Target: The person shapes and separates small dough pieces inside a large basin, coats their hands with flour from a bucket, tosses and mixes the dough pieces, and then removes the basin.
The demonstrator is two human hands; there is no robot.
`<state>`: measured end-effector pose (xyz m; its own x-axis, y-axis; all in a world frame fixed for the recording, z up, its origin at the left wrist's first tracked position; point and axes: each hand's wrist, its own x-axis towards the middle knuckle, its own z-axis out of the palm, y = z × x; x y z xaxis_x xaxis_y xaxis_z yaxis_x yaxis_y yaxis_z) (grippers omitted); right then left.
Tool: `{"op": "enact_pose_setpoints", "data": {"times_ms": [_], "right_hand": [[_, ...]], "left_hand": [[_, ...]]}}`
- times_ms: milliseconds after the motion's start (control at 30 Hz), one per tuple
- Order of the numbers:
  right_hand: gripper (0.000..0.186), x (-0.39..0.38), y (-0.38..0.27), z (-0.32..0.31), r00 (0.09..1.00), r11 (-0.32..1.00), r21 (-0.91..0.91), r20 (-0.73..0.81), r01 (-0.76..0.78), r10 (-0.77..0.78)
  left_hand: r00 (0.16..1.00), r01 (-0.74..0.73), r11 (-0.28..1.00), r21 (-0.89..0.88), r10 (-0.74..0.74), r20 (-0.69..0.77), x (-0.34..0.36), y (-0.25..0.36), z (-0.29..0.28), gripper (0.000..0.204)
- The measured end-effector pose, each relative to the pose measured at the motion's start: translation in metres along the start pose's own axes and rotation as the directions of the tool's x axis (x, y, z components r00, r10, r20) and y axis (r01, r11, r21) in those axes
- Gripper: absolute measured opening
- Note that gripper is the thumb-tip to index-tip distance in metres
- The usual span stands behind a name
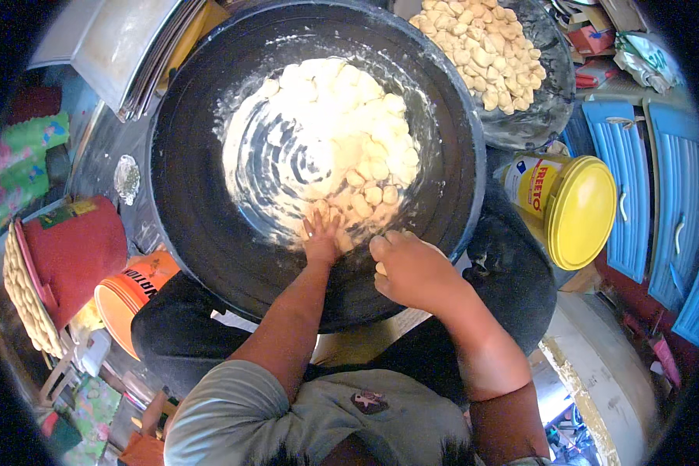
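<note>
A wide black basin (190,155) rests across my lap, with white flour spread in rings over its bottom. Rounded pieces of pale dough (377,155) lie heaped along the far and right side of the floured area. My left hand (322,237) reaches into the near part of the basin, fingers spread on the flour and touching pale lumps at the fingertips. To its right, over the basin's near right part, my right hand (415,268) is curled closed. A bit of pale dough shows at its edge; most of what it holds is hidden by the fingers.
Beyond the basin at right stands a dark round tray (540,116) piled with similar dough pieces. A yellow-lidded bucket (582,213) sits right, before blue cabinet doors (617,194). Left are an orange bucket (136,291) and a red container (85,241).
</note>
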<state>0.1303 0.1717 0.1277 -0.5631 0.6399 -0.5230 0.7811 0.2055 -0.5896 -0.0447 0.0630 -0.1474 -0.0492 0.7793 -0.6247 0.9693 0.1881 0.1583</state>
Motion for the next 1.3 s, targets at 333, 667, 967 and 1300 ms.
{"op": "enact_pose_setpoints", "data": {"times_ms": [333,667,967,1300], "right_hand": [[0.03,0.009,0.002,0.009,0.997,0.999,-0.033,0.073,-0.029,0.032],[0.023,0.005,0.012,-0.046,0.683,0.994,0.077,-0.722,-0.08,0.111],[0.039,0.004,-0.012,-0.041,0.033,0.95,0.122,-0.993,0.288,0.117],[0.031,0.03,-0.002,0.022,0.969,0.976,0.039,-0.129,0.216,-0.209]], "left_hand": [[0.995,-0.096,0.987,-0.126,0.096,-0.004,0.02,-0.018,-0.017,0.056],[0.97,-0.004,0.264,-0.965,-0.235,-0.068,0.003,-0.065,-0.126,0.053],[0.967,-0.221,0.034,-0.975,-0.12,-0.224,-0.082,0.025,-0.248,0.038],[0.999,0.04,0.424,-0.905,-0.045,0.023,-0.087,0.004,-0.214,0.041]]}}
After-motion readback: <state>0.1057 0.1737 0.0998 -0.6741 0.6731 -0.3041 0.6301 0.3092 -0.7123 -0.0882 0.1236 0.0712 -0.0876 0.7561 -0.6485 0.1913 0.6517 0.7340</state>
